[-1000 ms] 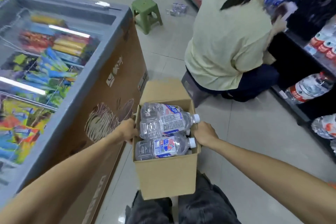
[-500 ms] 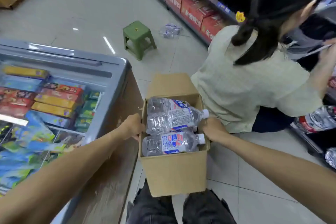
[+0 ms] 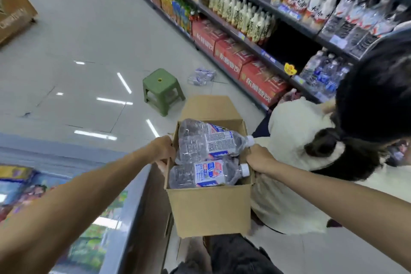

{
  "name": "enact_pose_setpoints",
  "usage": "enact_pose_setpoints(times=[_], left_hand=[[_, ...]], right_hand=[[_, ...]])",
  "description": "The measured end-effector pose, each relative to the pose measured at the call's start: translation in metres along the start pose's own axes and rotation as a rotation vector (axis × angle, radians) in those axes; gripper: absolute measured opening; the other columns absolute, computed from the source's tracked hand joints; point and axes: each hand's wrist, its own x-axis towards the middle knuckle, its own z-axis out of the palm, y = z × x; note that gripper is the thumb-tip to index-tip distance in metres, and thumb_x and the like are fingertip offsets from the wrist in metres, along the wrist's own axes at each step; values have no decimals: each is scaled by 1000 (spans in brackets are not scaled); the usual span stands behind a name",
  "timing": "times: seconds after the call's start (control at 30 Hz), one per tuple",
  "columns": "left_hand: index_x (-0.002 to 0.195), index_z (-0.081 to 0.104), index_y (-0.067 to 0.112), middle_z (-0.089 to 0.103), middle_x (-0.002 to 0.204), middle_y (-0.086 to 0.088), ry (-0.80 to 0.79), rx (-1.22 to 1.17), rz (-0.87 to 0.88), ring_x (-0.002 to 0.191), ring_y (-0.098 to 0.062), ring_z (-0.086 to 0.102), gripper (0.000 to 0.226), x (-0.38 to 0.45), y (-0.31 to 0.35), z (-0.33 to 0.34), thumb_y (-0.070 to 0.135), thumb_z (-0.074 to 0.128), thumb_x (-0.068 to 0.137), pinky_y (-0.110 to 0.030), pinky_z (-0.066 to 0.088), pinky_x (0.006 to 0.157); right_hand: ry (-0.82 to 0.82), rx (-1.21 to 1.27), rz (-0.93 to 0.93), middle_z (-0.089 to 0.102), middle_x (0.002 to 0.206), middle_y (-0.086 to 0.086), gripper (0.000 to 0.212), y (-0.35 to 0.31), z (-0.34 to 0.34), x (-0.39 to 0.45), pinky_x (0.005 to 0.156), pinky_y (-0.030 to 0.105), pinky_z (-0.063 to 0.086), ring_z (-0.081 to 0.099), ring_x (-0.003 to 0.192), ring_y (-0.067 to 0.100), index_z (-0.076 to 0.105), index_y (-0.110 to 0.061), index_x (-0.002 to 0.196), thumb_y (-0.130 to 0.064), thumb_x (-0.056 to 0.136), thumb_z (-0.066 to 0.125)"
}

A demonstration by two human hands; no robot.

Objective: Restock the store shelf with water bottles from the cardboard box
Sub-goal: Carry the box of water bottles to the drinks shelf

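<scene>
Both hands hold the open brown cardboard box by its side walls: left hand, right hand. Inside it, clear plastic water bottles lie crosswise, caps toward the right hand, which is nearer the dark store shelf, right of the box.

A: What sort of place is this?
B: A shop. Dark shelves are running along the right, carrying rows of bottled drinks, with red cartons sitting along the bottom edge.
A: Anything else?
B: A glass-topped freezer is showing packaged ices at the left, on a tiled floor.
</scene>
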Motion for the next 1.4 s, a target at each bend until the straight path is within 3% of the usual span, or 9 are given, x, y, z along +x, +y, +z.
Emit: enact_pose_setpoints(times=[0.33,0.57,0.7,0.8,0.97,1.13,1.27,1.33,1.4], left_hand=[[87,64,-3,71,80,-18,-52,61,10,71,-31,73,5,133,103,-112,-4,61,82,-31,61,62],[106,61,-12,69,94,-28,-94,57,84,58,-26,67,23,228,169,-169,-12,57,83,-30,58,51],[106,62,-13,69,98,-25,-116,159,119,40,-13,62,23,304,215,-202,-9,57,84,-22,55,47],[102,63,-13,69,95,-26,-136,208,110,50,-19,64,20,363,253,-228,-8,58,84,-29,59,56],[88,63,-9,70,88,-25,-159,308,150,79,-37,73,8,449,317,-260,-6,59,82,-46,59,79],[76,57,-1,70,90,-24,-152,422,245,79,-36,73,4,522,377,-270,0,59,79,-40,61,67],[66,48,7,58,69,-8,-164,469,257,71,-28,70,21,574,426,-260,6,63,81,-24,51,41],[73,52,3,62,76,-12,-179,450,251,60,-24,68,13,601,445,-251,2,60,83,-27,55,43],[83,57,-1,65,81,-16,-187,475,269,64,-29,71,2,628,464,-241,0,58,83,-36,60,55]], right_hand=[[-17,85,86,67,107,15,28,-76,-85,142,81,38,57,67,94,33,62,-3,108,-21,95,45],[62,101,111,62,101,15,15,-115,-128,238,62,27,42,61,90,29,55,-5,93,-9,92,40],[71,194,194,64,105,17,24,-138,-153,306,71,38,55,66,93,33,57,-5,107,-10,93,38],[64,268,274,66,105,17,26,-153,-174,356,75,42,59,67,92,34,57,-5,108,-10,91,39],[97,329,345,67,101,15,19,-165,-204,432,69,32,54,66,89,31,60,-6,97,-14,90,45],[137,373,438,64,104,18,8,-162,-228,497,69,33,48,63,93,34,53,-7,90,-11,86,47],[136,413,496,61,98,16,7,-143,-249,551,67,32,45,62,91,33,52,-7,91,-10,87,48],[136,420,514,59,94,14,6,-131,-258,577,65,31,43,62,91,33,51,-7,89,-8,86,46],[139,427,544,58,94,14,7,-119,-267,599,65,31,43,61,92,33,51,-7,89,-8,85,45]])
